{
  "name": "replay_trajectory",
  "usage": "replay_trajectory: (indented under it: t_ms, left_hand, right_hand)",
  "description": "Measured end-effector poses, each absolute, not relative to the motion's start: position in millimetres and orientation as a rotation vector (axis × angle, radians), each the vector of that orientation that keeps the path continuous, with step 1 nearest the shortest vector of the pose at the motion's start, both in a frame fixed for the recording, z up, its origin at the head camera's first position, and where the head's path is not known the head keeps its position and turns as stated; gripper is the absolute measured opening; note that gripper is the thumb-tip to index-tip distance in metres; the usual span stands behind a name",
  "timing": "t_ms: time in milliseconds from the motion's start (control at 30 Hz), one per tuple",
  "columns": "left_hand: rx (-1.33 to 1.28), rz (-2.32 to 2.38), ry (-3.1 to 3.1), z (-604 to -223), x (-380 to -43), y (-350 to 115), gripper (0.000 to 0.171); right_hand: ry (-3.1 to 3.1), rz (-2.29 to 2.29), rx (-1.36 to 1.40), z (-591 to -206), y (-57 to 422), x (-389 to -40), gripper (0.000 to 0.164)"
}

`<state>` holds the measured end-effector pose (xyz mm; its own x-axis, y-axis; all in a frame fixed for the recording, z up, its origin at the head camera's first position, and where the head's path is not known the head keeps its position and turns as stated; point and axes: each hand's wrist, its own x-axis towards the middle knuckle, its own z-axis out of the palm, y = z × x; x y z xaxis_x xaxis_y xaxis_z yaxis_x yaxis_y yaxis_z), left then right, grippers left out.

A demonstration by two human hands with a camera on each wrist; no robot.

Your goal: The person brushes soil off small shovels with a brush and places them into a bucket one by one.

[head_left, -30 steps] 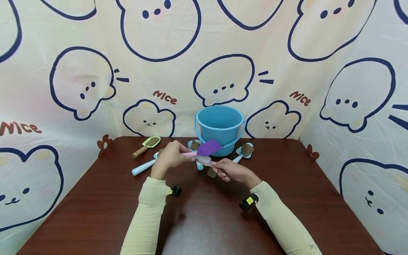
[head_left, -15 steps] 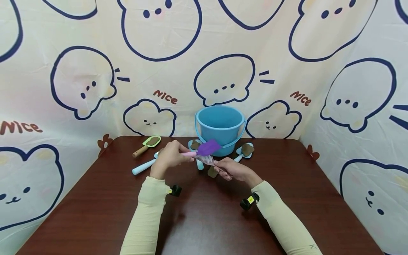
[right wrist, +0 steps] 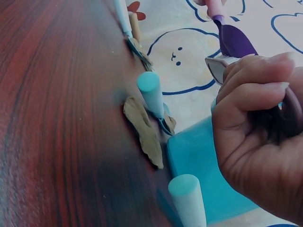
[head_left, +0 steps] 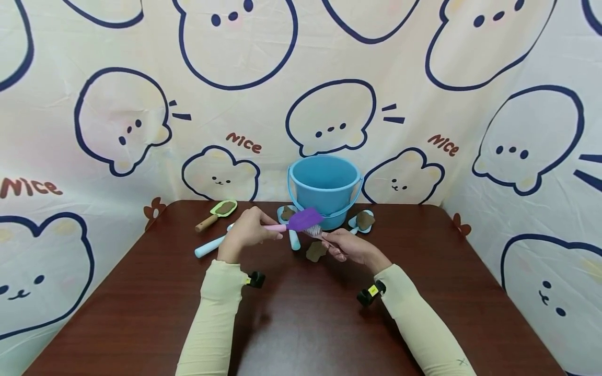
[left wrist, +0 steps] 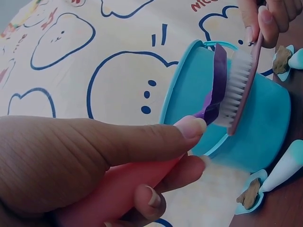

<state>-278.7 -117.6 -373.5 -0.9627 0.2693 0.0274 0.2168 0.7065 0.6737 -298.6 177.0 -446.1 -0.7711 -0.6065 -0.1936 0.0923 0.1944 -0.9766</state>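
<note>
My left hand (head_left: 246, 232) grips the pink handle of a toy shovel (head_left: 304, 219) with a purple blade, held above the table. The thumb (left wrist: 161, 137) lies along its neck in the left wrist view. In my right hand (head_left: 350, 246) is a brush (left wrist: 242, 87) with white bristles and a dull pink back, its handle inside the curled fingers. The bristles face the blade's underside and appear to touch it. A flat piece of brown clay-like stuff (head_left: 316, 251) lies on the table below the brush.
A blue bucket (head_left: 312, 197) stands behind the hands. Around it lie blue-headed shovels with pale handles, one at the middle (head_left: 294, 240) and one at the left (head_left: 210, 246), plus a brown lump (head_left: 365, 220) on the right one. A green shovel (head_left: 227, 208) lies back left.
The brush and my right hand have shifted slightly right, from the shovel's neck towards its blade tip. My left hand has drifted a little left with the shovel.
</note>
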Motion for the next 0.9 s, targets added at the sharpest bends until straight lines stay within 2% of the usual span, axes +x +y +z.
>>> replay_trajectory:
  t_ms: [433,900]
  left_hand:
    - [0.358,1.059,2.819,-372.7,-281.3,-128.2,0.028]
    - [0.488,1.074,2.76,-371.3,-280.4,-153.0,0.028]
  right_hand:
    - [1.934,-1.63,-0.437,-447.0,187.3,-304.2,0.041]
    - [1.915,-1.633,-0.431,-441.1,198.0,-305.5,0.039]
